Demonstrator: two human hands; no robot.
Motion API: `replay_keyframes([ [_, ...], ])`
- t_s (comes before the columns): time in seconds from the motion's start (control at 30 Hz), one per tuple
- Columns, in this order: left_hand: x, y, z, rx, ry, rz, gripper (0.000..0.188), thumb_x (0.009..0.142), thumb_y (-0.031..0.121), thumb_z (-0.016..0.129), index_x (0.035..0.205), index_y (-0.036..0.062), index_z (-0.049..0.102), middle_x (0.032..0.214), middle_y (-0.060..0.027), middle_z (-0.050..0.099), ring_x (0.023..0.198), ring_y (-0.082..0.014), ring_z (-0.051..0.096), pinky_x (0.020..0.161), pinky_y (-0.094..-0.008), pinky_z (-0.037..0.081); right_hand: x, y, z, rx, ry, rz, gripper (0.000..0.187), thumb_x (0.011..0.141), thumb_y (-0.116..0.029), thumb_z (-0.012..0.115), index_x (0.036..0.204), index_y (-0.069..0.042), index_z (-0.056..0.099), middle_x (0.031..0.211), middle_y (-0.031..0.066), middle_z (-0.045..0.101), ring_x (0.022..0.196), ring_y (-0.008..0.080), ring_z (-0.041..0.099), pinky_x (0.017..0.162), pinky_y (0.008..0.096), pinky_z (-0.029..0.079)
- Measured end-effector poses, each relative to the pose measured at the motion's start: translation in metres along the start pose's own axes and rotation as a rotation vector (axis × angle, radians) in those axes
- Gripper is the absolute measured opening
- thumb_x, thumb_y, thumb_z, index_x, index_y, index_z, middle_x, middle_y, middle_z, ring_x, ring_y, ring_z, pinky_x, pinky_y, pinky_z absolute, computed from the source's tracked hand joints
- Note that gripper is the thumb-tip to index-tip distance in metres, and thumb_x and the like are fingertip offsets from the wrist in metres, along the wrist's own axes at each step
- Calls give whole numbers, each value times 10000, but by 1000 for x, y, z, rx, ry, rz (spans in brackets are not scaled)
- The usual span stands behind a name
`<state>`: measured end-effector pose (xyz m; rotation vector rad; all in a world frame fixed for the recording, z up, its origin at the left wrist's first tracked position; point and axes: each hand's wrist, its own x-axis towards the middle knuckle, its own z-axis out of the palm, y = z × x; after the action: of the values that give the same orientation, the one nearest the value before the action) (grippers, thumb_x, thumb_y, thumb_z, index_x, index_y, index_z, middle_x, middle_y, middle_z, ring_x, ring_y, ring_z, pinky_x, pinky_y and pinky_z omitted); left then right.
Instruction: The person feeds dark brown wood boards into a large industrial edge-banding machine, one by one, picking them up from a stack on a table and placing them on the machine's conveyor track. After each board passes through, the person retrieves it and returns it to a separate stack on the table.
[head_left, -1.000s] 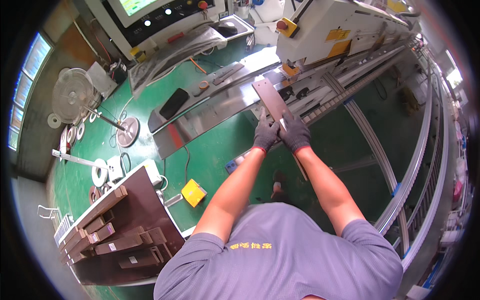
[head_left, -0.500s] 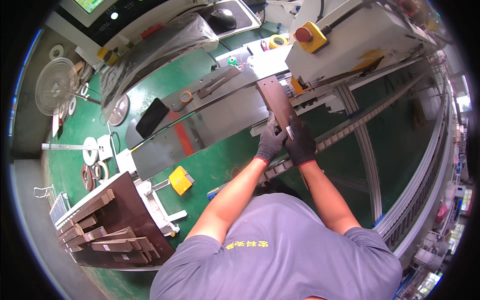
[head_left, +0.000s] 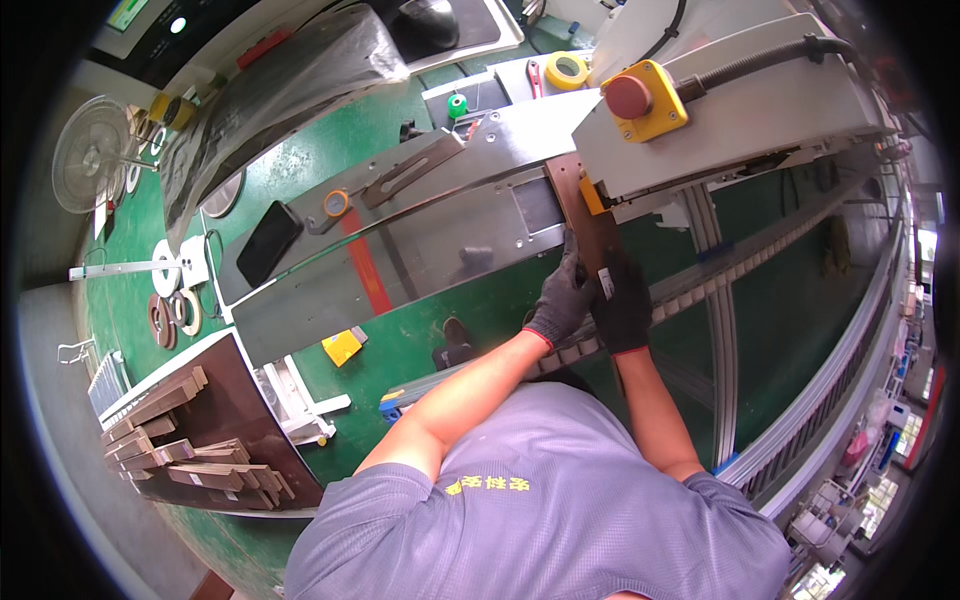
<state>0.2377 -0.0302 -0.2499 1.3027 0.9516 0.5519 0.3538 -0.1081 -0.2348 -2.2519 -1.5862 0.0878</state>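
Note:
A narrow brown board (head_left: 585, 208) reaches from my hands to the machine, its far end lying on the metal work table (head_left: 430, 250) beside the machine head's yellow guide block (head_left: 594, 196). A small white label is on its near part. My left hand (head_left: 562, 300), in a dark knit glove, grips the board's left edge, with fingers pointing forward along it. My right hand (head_left: 622, 305), gloved alike, is closed round the near right side; some of its fingers are hidden. A square plate (head_left: 540, 206) set into the table is just left of the board.
A red stop button on a yellow box (head_left: 640, 100) sits on the machine. On the table are a phone (head_left: 270, 243), a tape roll (head_left: 336, 204) and a slotted metal bar (head_left: 415, 170). Brown strips (head_left: 220, 465) lie stacked at lower left. A roller conveyor (head_left: 830, 390) runs along the right.
The board and both hands have moved right, with the far end now close against the machine's guide block. The inset plate on the table has come into sight. The whole view has shifted.

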Motion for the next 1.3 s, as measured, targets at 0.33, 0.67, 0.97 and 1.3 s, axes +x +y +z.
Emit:
replay_keyframes([
  [0.33, 61, -36, 102, -23, -154, 53, 272, 886, 184, 617, 1102, 20, 602, 919, -153, 671, 833, -286, 654, 755, -392, 519, 29, 105, -27, 36, 66, -95, 551, 856, -261, 699, 1351, -72, 547, 1248, 207, 586, 1157, 382, 559, 966, 457, 481],
  [0.67, 106, 15, 109, 564, -140, 521, 274, 865, 229, 622, 1109, 115, 676, 977, -171, 701, 911, -321, 685, 802, -429, 544, 64, 278, 2, 255, 148, -64, 555, 798, -111, 804, 1297, -23, 578, 1286, 132, 606, 1193, 269, 563, 1049, 401, 440],
  [0.97, -217, -28, -346, 494, 1467, 328, 373, 883, 246, 704, 1155, 8, 613, 1041, -208, 638, 972, -348, 633, 860, -463, 495, -4, 184, -7, -187, 273, -311, 604, 960, -255, 620, 1486, -45, 410, 1489, 202, 447, 1401, 339, 395, 1163, 427, 303],
  [1.3, -566, -189, -629, 168, 2135, -717, 1023, 639, 359, 883, 1449, 26, 354, 1355, -289, 525, 1152, -333, 604, 953, -438, 486, -53, -244, 45, 454, -326, -517, 628, 818, -54, 658, 1419, -59, 477, 1476, 203, 447, 1372, 359, 437, 1131, 430, 360],
])
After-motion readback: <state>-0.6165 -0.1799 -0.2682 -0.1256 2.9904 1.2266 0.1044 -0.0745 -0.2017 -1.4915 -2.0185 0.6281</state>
